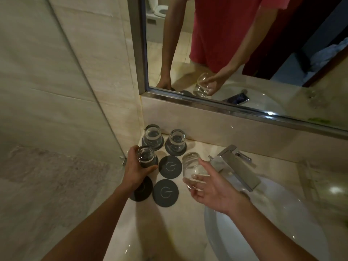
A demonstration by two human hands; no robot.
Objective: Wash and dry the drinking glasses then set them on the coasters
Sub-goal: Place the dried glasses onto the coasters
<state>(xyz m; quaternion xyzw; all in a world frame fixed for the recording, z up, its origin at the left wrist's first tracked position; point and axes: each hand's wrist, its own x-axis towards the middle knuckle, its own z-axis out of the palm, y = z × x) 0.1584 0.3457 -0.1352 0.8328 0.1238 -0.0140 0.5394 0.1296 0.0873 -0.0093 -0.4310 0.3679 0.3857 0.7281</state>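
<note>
Several dark round coasters lie on the marble counter in the corner. Two clear glasses stand upside down on the two far coasters. My left hand grips a third glass, held upside down over the coaster at the middle left. My right hand holds a fourth glass tilted on its side above the counter, fingers curled under it, just right of a bare coaster. Another bare coaster lies nearer me, and my left wrist partly covers a further coaster.
A square chrome faucet stands right of the coasters over a white basin. A framed mirror runs along the back wall and reflects my arms. A glass shower panel bounds the counter on the left.
</note>
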